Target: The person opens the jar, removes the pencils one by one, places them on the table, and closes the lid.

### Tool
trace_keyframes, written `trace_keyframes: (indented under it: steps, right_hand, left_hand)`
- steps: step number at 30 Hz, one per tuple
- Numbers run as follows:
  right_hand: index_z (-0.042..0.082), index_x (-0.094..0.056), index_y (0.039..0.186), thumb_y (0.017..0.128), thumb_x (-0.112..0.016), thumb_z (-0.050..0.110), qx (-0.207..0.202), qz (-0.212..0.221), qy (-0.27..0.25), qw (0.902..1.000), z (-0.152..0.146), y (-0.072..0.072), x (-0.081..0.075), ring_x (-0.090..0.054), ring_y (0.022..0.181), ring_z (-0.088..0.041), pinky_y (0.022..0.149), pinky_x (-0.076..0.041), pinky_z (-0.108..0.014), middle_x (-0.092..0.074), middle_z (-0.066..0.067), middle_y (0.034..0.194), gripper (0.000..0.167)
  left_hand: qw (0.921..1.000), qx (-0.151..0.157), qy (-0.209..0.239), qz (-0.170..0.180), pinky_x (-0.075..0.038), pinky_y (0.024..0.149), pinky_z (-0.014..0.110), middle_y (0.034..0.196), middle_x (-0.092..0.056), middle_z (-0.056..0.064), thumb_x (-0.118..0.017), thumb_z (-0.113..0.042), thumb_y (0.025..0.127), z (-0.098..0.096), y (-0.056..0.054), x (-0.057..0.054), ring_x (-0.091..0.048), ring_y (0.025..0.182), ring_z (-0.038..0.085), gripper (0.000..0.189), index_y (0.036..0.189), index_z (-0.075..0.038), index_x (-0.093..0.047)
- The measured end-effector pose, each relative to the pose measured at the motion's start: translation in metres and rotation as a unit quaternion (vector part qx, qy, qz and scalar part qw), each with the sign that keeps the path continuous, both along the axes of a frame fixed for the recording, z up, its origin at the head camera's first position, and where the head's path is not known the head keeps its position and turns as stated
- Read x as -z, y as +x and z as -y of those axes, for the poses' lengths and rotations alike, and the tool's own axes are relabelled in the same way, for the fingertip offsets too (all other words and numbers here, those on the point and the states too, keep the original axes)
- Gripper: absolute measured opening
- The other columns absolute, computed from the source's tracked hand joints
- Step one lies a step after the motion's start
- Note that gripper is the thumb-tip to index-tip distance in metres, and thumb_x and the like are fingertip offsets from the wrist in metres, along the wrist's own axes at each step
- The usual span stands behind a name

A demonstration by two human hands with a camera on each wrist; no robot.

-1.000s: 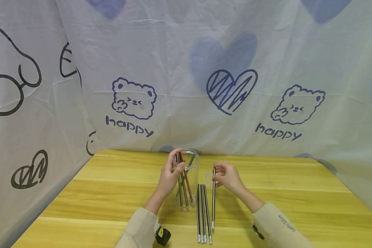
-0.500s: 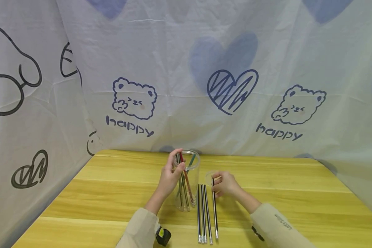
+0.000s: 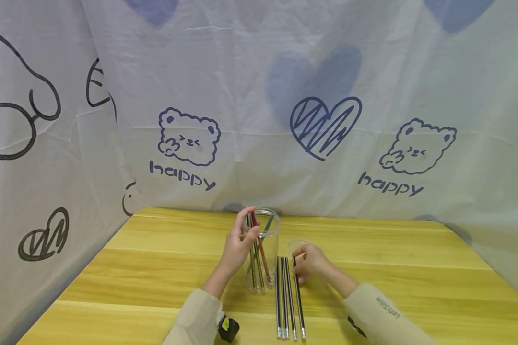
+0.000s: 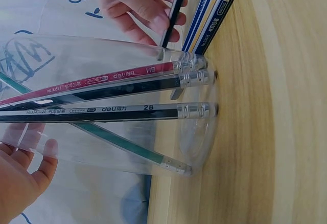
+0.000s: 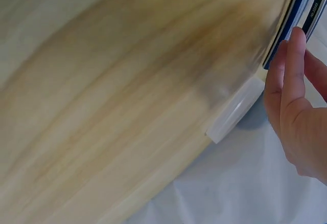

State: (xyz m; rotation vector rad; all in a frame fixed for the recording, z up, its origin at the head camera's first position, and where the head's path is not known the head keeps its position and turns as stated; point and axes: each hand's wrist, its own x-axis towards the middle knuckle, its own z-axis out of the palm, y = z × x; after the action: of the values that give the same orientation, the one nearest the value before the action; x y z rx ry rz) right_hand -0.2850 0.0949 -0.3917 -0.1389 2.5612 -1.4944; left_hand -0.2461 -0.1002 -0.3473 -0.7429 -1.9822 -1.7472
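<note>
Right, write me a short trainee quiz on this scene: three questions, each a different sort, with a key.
1. True or false: the clear jar held by the left hand is lying on its side.

2. Short answer: what is the right hand holding, and at which end of the row of pencils, as the person sees it?

3. Choose one. The green pencil is:
A, in the right hand
B, in the row of pencils
C, inside the clear jar

Key
1. False; it stands upright.
2. A dark pencil, at the right end.
3. C
</note>
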Motion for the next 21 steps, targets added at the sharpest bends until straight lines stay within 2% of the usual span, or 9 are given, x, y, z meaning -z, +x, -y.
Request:
trace_keyframes:
  steps: [9,21]
  right_hand:
    - [-0.015,-0.05,0.101,0.066,-0.061,-0.023,-0.009,-0.004,0.001,1.0,0.0047,-0.002,0.008,-0.051,0.041,-0.015,0.044,-0.049,-0.029,-0.054,-0.014,0.067,0.037]
    - [-0.017,-0.05,0.104,0.068,-0.06,-0.021,-0.014,-0.017,0.018,0.9996,0.0065,-0.0047,0.0101,-0.053,0.043,-0.016,0.045,-0.05,-0.03,-0.054,-0.015,0.072,0.038]
  left_hand:
    - [1.0,0.002,-0.001,0.001,-0.048,0.066,0.045,0.109,-0.052,0.031,-0.046,-0.022,0.09,0.0003,0.0,0.0002,-0.054,0.09,0.044,0.048,0.131,0.0,-0.032]
    - [1.0,0.002,-0.002,0.0,-0.048,0.068,0.048,0.11,-0.052,0.031,-0.045,-0.023,0.091,0.0004,0.0003,-0.0003,-0.053,0.094,0.042,0.048,0.131,-0.001,-0.032]
